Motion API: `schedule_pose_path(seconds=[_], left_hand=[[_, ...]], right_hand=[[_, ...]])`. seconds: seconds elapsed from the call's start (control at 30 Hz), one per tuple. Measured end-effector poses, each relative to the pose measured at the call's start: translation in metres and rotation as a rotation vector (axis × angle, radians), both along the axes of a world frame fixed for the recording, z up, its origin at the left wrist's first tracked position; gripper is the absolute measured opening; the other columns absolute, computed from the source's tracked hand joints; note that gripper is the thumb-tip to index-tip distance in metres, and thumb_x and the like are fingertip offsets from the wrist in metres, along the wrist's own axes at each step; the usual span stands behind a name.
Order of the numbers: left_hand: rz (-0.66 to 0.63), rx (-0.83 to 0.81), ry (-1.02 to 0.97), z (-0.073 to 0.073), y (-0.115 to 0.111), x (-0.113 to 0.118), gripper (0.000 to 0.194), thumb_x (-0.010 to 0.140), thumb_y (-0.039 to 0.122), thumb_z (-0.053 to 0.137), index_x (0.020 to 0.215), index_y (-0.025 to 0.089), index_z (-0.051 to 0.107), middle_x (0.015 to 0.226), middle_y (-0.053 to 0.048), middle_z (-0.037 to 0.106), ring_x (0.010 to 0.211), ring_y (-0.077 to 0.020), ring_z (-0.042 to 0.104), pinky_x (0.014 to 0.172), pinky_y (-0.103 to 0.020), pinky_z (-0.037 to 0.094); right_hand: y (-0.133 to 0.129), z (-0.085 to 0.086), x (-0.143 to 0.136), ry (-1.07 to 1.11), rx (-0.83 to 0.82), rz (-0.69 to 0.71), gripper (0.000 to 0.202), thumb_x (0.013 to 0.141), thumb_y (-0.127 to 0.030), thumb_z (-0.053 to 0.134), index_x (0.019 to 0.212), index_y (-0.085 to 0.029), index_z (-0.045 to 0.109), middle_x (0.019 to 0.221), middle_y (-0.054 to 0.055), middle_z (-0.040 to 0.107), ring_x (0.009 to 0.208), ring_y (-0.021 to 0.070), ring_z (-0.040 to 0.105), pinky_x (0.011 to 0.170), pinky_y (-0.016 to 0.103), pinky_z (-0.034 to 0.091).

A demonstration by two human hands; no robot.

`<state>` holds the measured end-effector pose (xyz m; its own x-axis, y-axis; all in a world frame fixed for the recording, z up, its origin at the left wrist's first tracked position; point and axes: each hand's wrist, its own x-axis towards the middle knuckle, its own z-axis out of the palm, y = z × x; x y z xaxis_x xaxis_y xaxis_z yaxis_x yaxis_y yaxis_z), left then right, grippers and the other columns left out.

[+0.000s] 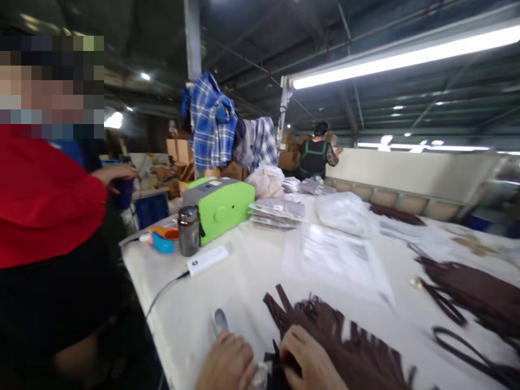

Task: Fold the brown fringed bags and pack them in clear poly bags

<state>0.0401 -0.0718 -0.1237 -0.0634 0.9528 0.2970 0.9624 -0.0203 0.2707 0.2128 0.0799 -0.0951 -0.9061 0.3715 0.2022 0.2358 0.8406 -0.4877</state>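
My left hand [229, 362] is closed at the bottom middle of the view, next to a crumpled clear plastic bit [260, 375]. What lies inside its fingers is hidden. Just beyond its knuckles a grey rounded tool end [220, 320] shows, blurred; whether the hand grips it I cannot tell. To its right, my right hand [306, 357] has its fingers curled on the edge of a dark brown fringed piece [345, 341] that looks like suede or soft leather. The fringed piece lies spread on the white-covered table [244, 287], its strips pointing away and to the right.
A green-and-grey machine [227, 208], a dark jar [189, 230], an orange-and-blue tape dispenser [164, 238] and a white power bank [208, 260] with cable stand left. Plastic bags [337, 249] lie beyond; more brown fringed pieces [475, 287] lie right. A person in red [49, 195] stands close left.
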Motion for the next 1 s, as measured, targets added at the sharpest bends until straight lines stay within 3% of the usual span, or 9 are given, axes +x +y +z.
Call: schedule_pose_path(seconds=[0.07, 0.2, 0.33, 0.43, 0.5, 0.6, 0.7, 0.87, 1.0], left_hand=[[0.043, -0.047, 0.043, 0.004, 0.003, 0.002, 0.016, 0.092, 0.014, 0.05, 0.084, 0.019, 0.063, 0.085, -0.003, 0.067, 0.082, -0.022, 0.064, 0.084, -0.042, 0.046], [0.107, -0.117, 0.058, 0.026, 0.008, 0.001, 0.018, 0.092, 0.013, 0.048, 0.088, 0.021, 0.064, 0.087, -0.002, 0.068, 0.085, -0.0225, 0.064, 0.082, -0.039, 0.043], [0.136, -0.164, 0.03, 0.034, 0.015, 0.006, 0.019, 0.091, 0.013, 0.05, 0.093, 0.022, 0.067, 0.095, -0.003, 0.068, 0.091, -0.0235, 0.064, 0.083, -0.038, 0.044], [0.127, -0.161, -0.016, 0.032, 0.023, 0.018, 0.032, 0.085, 0.01, 0.056, 0.113, 0.023, 0.063, 0.113, -0.006, 0.066, 0.103, -0.0245, 0.062, 0.09, -0.037, 0.044], [0.108, -0.197, -0.056, 0.032, 0.027, 0.029, 0.044, 0.082, 0.007, 0.055, 0.122, 0.024, 0.058, 0.121, -0.006, 0.064, 0.109, -0.0242, 0.059, 0.094, -0.037, 0.043], [0.102, -0.278, -0.131, 0.034, 0.031, 0.044, 0.045, 0.082, 0.005, 0.048, 0.123, 0.023, 0.057, 0.119, -0.006, 0.063, 0.11, -0.0232, 0.057, 0.097, -0.037, 0.042], [0.112, -0.267, -0.19, 0.036, 0.029, 0.052, 0.033, 0.085, 0.01, 0.047, 0.115, 0.019, 0.058, 0.114, -0.009, 0.062, 0.106, -0.0239, 0.056, 0.095, -0.039, 0.041], [0.095, -0.246, -0.159, 0.038, 0.029, 0.062, 0.024, 0.083, 0.011, 0.048, 0.101, 0.021, 0.06, 0.105, -0.007, 0.061, 0.099, -0.0254, 0.053, 0.089, -0.041, 0.04], [0.085, -0.233, -0.133, 0.046, 0.035, 0.068, 0.022, 0.08, 0.007, 0.048, 0.093, 0.02, 0.06, 0.101, -0.006, 0.06, 0.096, -0.0248, 0.052, 0.087, -0.04, 0.038]], right_hand=[[0.001, -0.004, 0.032, 0.027, 0.017, -0.03, 0.033, 0.064, 0.008, 0.054, 0.08, -0.02, 0.059, 0.09, 0.0, 0.062, 0.087, 0.015, 0.059, 0.077, 0.023, 0.046], [0.002, -0.005, 0.087, -0.011, 0.125, -0.064, 0.023, 0.071, 0.001, 0.056, 0.076, -0.021, 0.057, 0.087, 0.0, 0.066, 0.086, 0.0172, 0.059, 0.079, 0.027, 0.044], [0.002, 0.011, 0.11, -0.078, 0.149, -0.104, 0.014, 0.08, -0.008, 0.061, 0.078, -0.022, 0.06, 0.089, 0.0, 0.068, 0.088, 0.0185, 0.06, 0.079, 0.029, 0.044], [-0.005, 0.028, 0.102, -0.016, 0.089, -0.16, 0.012, 0.091, -0.016, 0.053, 0.089, -0.024, 0.063, 0.093, 0.002, 0.068, 0.091, 0.0182, 0.06, 0.083, 0.03, 0.043], [-0.011, 0.036, 0.089, 0.017, 0.041, -0.171, 0.014, 0.092, -0.016, 0.052, 0.095, -0.024, 0.063, 0.098, 0.002, 0.067, 0.095, 0.0185, 0.058, 0.086, 0.031, 0.043], [-0.018, 0.037, 0.066, 0.017, -0.021, -0.196, 0.027, 0.086, -0.011, 0.057, 0.107, -0.026, 0.062, 0.111, 0.001, 0.065, 0.103, 0.0191, 0.056, 0.094, 0.032, 0.04], [-0.017, 0.03, 0.046, -0.018, -0.004, -0.187, 0.05, 0.077, -0.008, 0.06, 0.123, -0.028, 0.056, 0.126, 0.001, 0.059, 0.112, 0.0213, 0.051, 0.1, 0.035, 0.036], [-0.01, 0.029, 0.035, -0.199, 0.128, -0.128, 0.021, 0.081, -0.011, 0.052, 0.092, -0.024, 0.064, 0.097, 0.0, 0.065, 0.094, 0.0198, 0.054, 0.085, 0.033, 0.038], [-0.006, 0.044, 0.047, -0.326, 0.246, -0.14, 0.018, 0.082, -0.012, 0.049, 0.086, -0.021, 0.063, 0.095, 0.004, 0.064, 0.091, 0.0214, 0.055, 0.081, 0.036, 0.037]])
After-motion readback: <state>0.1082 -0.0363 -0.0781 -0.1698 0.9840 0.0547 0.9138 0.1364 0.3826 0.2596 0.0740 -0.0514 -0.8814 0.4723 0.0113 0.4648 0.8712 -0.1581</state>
